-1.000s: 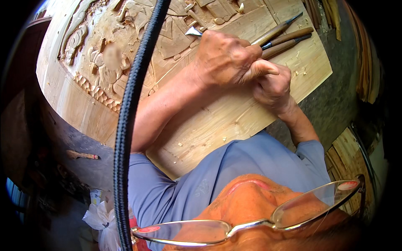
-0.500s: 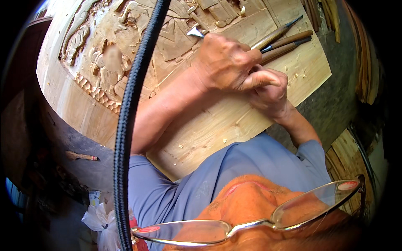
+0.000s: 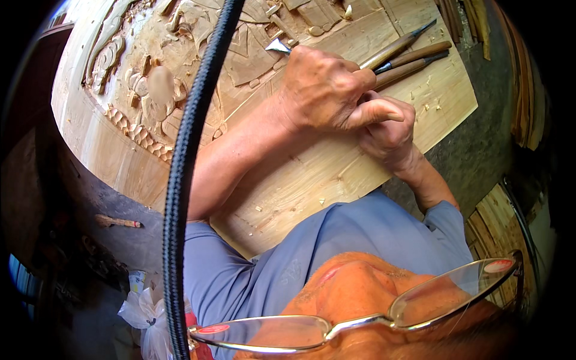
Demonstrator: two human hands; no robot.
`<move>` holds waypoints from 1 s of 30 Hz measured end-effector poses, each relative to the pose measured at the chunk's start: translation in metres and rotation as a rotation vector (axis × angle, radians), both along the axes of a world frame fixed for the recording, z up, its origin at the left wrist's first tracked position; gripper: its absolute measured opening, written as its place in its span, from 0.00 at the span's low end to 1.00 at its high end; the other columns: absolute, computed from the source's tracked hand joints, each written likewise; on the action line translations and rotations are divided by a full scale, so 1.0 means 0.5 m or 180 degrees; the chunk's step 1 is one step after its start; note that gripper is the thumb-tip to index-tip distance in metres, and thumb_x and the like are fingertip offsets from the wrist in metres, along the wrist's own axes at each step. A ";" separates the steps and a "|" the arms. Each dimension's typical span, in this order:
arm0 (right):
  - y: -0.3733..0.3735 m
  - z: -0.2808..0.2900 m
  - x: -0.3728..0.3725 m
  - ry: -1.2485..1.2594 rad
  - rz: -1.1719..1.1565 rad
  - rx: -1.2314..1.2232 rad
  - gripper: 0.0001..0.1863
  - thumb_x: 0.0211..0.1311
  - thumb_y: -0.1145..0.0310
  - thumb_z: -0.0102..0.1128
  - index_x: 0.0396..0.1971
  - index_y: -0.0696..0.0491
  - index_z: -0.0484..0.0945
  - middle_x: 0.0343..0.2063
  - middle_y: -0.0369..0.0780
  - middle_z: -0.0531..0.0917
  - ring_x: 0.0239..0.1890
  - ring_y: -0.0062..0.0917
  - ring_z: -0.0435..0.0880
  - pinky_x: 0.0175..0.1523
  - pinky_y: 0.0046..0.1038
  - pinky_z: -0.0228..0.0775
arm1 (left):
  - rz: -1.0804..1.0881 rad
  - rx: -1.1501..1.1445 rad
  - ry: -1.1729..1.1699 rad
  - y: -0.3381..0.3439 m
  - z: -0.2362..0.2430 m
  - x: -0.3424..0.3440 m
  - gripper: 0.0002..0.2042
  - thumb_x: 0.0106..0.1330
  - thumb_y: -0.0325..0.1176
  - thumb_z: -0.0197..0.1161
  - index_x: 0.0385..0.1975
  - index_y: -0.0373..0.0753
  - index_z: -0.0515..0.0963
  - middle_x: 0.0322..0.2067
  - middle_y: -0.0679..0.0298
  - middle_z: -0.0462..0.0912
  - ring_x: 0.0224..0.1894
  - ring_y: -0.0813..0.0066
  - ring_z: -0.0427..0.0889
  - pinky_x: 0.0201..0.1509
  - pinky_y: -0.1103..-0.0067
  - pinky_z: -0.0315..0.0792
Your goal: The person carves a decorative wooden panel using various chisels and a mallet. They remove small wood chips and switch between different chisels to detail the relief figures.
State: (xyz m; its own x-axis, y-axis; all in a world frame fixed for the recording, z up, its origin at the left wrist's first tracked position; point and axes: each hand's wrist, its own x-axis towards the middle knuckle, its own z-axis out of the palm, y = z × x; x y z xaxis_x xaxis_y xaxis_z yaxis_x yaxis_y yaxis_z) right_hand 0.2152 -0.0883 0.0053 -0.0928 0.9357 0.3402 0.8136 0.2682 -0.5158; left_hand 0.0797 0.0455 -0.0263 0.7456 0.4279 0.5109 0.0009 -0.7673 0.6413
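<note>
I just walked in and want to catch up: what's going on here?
A person is working at a partly carved wooden panel. Their left hand is closed around a chisel, its metal blade over the carved area. The right hand is close against the left; what it grips is hidden. Three other wood-handled tools lie on the panel to the right, partly behind the hands, and small wood chips are scattered about.
</note>
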 end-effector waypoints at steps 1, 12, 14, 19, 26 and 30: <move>-0.001 -0.002 -0.001 0.0047 -0.0002 0.0007 0.12 0.53 0.77 0.75 0.31 0.51 0.78 0.23 0.38 0.80 0.20 0.34 0.81 0.23 0.35 0.71 | -0.0006 0.0017 0.0035 0.002 0.004 -0.002 0.34 0.69 0.70 0.64 0.13 0.46 0.71 0.11 0.67 0.72 0.13 0.63 0.76 0.16 0.68 0.65; -0.009 0.003 0.003 0.0169 0.0025 -0.0268 0.12 0.50 0.84 0.70 0.33 0.56 0.80 0.28 0.43 0.82 0.26 0.40 0.85 0.28 0.37 0.74 | -0.0035 0.0066 -0.0145 0.004 -0.002 0.001 0.33 0.68 0.67 0.66 0.13 0.46 0.70 0.11 0.65 0.71 0.13 0.62 0.75 0.16 0.68 0.65; -0.004 0.013 0.005 0.0098 0.0062 -0.0302 0.12 0.51 0.84 0.71 0.33 0.56 0.79 0.28 0.43 0.82 0.26 0.40 0.84 0.28 0.37 0.73 | -0.0067 0.0013 -0.0108 0.005 0.004 -0.004 0.33 0.68 0.67 0.66 0.13 0.46 0.70 0.12 0.64 0.71 0.13 0.62 0.75 0.16 0.67 0.65; 0.006 0.020 0.004 0.0028 0.0048 -0.0159 0.11 0.52 0.83 0.71 0.33 0.56 0.79 0.26 0.41 0.81 0.23 0.37 0.83 0.25 0.36 0.71 | 0.0003 0.0023 -0.0143 0.005 0.005 -0.002 0.33 0.68 0.67 0.66 0.13 0.46 0.69 0.11 0.66 0.70 0.12 0.64 0.73 0.15 0.68 0.64; 0.011 0.007 0.002 0.0012 0.0049 0.0020 0.11 0.52 0.80 0.74 0.30 0.54 0.79 0.23 0.39 0.81 0.20 0.34 0.82 0.23 0.34 0.71 | 0.0052 0.0027 -0.0125 0.009 0.007 0.001 0.33 0.69 0.68 0.65 0.12 0.47 0.69 0.10 0.67 0.68 0.11 0.64 0.73 0.15 0.69 0.63; -0.002 -0.002 0.002 0.0136 0.0012 -0.0189 0.13 0.50 0.84 0.69 0.38 0.59 0.82 0.32 0.44 0.85 0.28 0.41 0.86 0.30 0.36 0.77 | 0.0099 0.0081 -0.0085 0.011 0.007 0.000 0.33 0.69 0.68 0.65 0.12 0.47 0.70 0.09 0.66 0.68 0.11 0.65 0.73 0.15 0.69 0.63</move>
